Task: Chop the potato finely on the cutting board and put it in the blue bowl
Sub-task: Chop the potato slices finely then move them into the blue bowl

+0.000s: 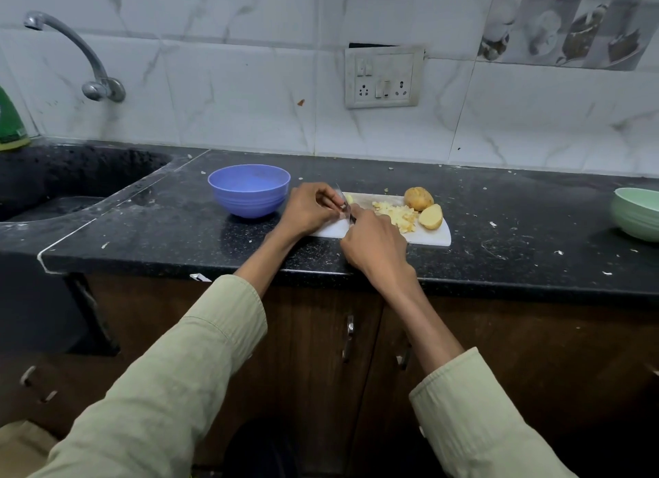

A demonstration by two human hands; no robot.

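Note:
A white cutting board [433,238] lies on the black counter. On it are a pile of finely chopped potato [396,214], a potato half [430,216] and a whole potato [418,198]. My right hand [374,244] grips a knife [344,201] whose blade points up and away over the board's left part. My left hand [309,208] has curled fingers at the blade, beside a small pale potato piece [350,199]; whether it pinches the blade or the piece is unclear. The blue bowl [249,189] stands just left of the board and looks empty.
A dark sink [71,188] with a metal tap [76,55] lies at the left. A pale green bowl [638,212] sits at the right edge of the counter [535,228]. A wall socket panel [383,76] is behind the board. Potato scraps dot the counter.

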